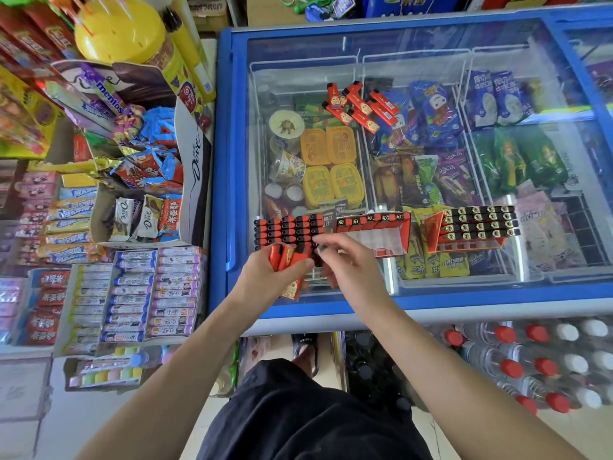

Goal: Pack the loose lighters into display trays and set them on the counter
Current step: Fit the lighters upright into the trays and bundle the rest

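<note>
1. Lighters, held: left hand (265, 272) grips a small bundle of red lighters (285, 260), fingers and thumb curled round them, their long axes running up and away from the palm, black caps toward the tray.
2. Right hand (348, 263): fingertips (320, 249) pinch together at the near edge of the left tray; they appear to hold a single dark-capped lighter, though blur makes this uncertain.
3. Left display tray (287, 232): lies just beyond both sets of fingertips, rows of black-and-red caps nearly filled; the open slots seem to be at its near right corner, directly under the right fingertips.
4. Middle display tray (374, 232): further right of the fingers, one back row filled, the rest bare.
5. Right display tray (471, 227): well to the right, apparently full.
6. Loose lighters (360, 106): a scattered red cluster, far beyond the fingers, on the freezer's glass lid (431, 71).
7. Judgement: the coming insertion turns on keeping the lighter's long axis upright over the slot below; the right hand is nearer the slot, the left serves as supply.
</note>
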Tool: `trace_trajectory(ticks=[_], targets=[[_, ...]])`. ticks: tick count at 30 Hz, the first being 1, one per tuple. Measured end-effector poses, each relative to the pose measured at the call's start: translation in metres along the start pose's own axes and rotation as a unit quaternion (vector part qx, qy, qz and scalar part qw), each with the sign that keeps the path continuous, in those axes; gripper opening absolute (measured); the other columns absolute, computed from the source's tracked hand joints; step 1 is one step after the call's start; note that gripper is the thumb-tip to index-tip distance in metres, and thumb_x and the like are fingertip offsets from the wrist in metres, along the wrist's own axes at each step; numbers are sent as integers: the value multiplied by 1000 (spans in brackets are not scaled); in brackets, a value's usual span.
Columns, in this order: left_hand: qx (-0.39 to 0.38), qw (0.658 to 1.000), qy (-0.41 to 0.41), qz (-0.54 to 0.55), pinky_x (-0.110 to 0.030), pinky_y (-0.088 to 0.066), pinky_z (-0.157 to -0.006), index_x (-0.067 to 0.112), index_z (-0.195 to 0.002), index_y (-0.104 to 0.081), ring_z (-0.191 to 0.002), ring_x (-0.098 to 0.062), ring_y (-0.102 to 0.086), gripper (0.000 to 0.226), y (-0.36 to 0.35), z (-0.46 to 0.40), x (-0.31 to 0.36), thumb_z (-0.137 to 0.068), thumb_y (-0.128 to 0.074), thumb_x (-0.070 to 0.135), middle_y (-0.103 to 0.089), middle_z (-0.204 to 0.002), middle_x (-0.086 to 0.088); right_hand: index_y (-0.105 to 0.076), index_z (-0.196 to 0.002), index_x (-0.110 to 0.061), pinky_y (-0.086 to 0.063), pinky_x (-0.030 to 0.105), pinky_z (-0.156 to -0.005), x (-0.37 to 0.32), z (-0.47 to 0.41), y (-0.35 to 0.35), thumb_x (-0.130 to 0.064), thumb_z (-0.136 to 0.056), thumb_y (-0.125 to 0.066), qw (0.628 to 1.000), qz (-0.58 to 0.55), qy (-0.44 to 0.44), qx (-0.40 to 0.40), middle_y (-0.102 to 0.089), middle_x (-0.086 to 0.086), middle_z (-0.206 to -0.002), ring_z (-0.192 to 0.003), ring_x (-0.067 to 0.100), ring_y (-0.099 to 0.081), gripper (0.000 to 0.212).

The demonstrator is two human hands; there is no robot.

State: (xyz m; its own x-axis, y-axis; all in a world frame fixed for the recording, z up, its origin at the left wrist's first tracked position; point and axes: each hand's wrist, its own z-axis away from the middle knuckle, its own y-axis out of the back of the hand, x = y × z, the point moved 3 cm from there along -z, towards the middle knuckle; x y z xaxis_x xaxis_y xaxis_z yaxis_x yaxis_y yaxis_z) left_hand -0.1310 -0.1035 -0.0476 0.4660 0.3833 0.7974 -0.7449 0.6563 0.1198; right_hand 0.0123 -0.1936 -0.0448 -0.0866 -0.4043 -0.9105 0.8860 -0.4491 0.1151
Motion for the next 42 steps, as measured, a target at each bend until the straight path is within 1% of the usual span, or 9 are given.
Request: trace_trajectory(ticks=[3, 8, 11, 16, 19, 23, 32, 36, 42], targets=[[-7, 999, -20, -49, -44, -63, -69, 8, -99, -67, -71, -27, -69, 35, -2, 0, 0, -85, -84, 36, -70, -86, -18, -74, -115, -19, -49, 27, -61, -9, 0, -1, -13, -98, -64, 993, -66, -60, -75, -69, -2, -78, -71, 11, -62, 20], [-20, 994, -58, -91, -23, -55, -57, 6, -97, -63, -61, -10, -63, 32, -10, 2, 6, -88, -80, 32, -65, -75, -4, -72, -106, -9, -51, 28, -58, -5, -1, 9, -1, -95, -64, 990, -109, -64, -62, -68, 8, -75, -70, 18, -63, 16], [-8, 987, -52, -154, -36, -60, -57, 6, -91, -58, -55, -18, -64, 36, -8, 0, 2, -92, -74, 38, -65, -70, -7, -69, -98, -5, -50, 28, -54, 2, 0, 22, 4, -95, -61, 989, -131, -67, -24, -64, 13, -75, -67, 22, -61, 13], [21, 969, -51, -241, -43, -57, -58, 10, -88, -56, -58, -18, -51, 25, 1, 0, -9, -94, -67, 32, -59, -76, -13, -68, -94, -14, -52, 26, -59, 13, 8, 38, 0, -88, -65, 997, 67, 13, 21, -68, 1, -82, -67, 13, -65, 15], [19, 965, -57, -255, -45, -55, -62, 16, -87, -56, -61, -17, -48, 17, 1, 0, -13, -92, -69, 25, -58, -75, -8, -68, -99, -13, -56, 21, -66, 18, 12, 34, 0, -88, -68, 970, 210, 122, 11, -68, -6, -90, -76, 6, -67, 17], [19, 960, -71, -271, -38, -53, -63, 22, -87, -55, -61, -15, -49, 17, -2, -1, -10, -91, -71, 25, -57, -74, -1, -68, -105, -12, -57, 34, -73, 30, 11, 23, -1, -91, -67, 926, 309, 218, 1, -61, -5, -101, -81, 12, -64, 18], [15, 959, -76, -273, -47, -59, -65, 17, -92, -51, -69, -32, -60, 21, -3, 0, -4, -93, -70, 26, -60, -82, -10, -67, -106, -8, -52, 36, -56, 38, 6, 1, -2, -92, -67, 886, 375, 273, 3, -60, 3, -103, -71, 22, -62, 15], [3, 975, -56, -217, -33, -57, -56, 17, -97, -51, -54, -18, -58, 19, -1, 2, -4, -96, -67, 27, -59, -76, -8, -63, -114, -8, -55, 39, -57, 41, 6, 2, 1, -91, -65, 887, 380, 260, 16, -61, 5, -106, -71, 25, -64, 25], [-13, 996, 5, -89, -45, -60, -73, 9, -103, -51, -59, -17, -63, 12, 0, 4, -3, -102, -55, 21, -64, -69, -9, -64, -105, -6, -55, 37, -55, 42, 6, 4, 4, -88, -69, 870, 408, 276, 15, -59, 5, -102, -68, 23, -60, 20]])
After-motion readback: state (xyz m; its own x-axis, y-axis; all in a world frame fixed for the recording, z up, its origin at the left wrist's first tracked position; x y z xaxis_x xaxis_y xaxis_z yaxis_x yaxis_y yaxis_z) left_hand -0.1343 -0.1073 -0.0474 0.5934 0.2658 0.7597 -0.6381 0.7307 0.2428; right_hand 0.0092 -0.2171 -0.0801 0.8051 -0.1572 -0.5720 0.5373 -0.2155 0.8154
